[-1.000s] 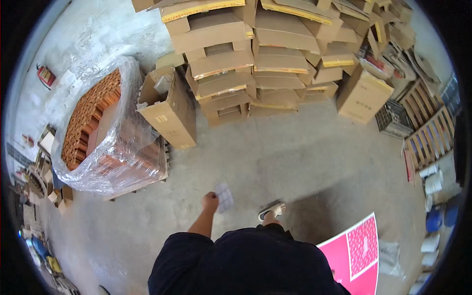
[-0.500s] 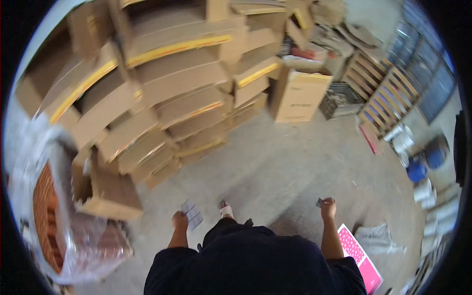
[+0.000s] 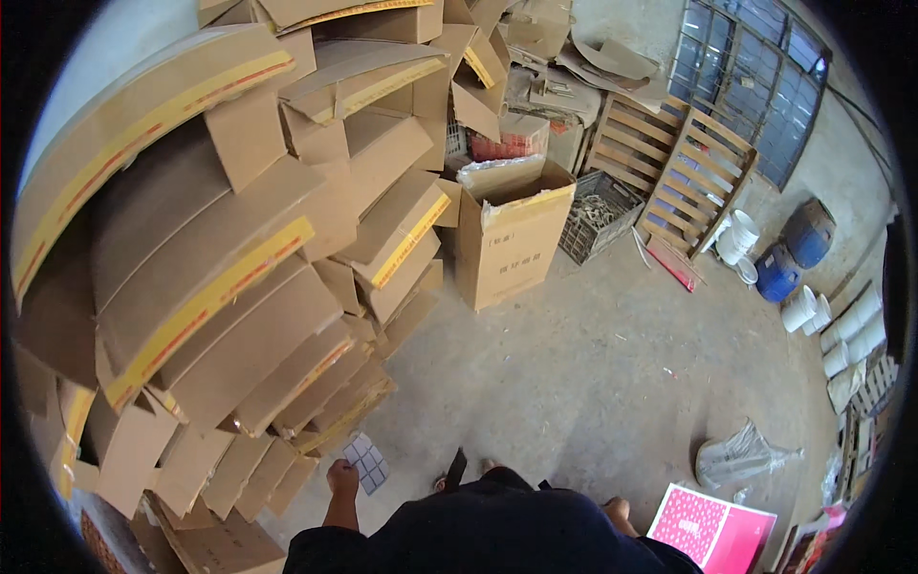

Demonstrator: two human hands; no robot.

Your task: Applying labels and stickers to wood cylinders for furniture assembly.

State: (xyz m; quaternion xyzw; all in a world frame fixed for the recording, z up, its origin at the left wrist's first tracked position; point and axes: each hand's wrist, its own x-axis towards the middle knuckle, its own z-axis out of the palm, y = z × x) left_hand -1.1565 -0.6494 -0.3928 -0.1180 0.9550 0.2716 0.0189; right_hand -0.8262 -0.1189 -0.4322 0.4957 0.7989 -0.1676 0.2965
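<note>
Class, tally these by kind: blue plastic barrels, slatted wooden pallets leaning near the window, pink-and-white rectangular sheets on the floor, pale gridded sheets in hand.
Blue plastic barrels: 2
Slatted wooden pallets: 2
Pink-and-white rectangular sheets: 1
Pale gridded sheets: 1
Total: 6

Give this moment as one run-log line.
left hand: holds gridded sheet | right hand: by dark shirt, grip unclear | around: stacked cartons left, pink-and-white sheet right

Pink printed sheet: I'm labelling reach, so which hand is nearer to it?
Right. The right hand is just left of the pink printed sheet; the left hand is much farther left, holding a gridded sheet.
</note>
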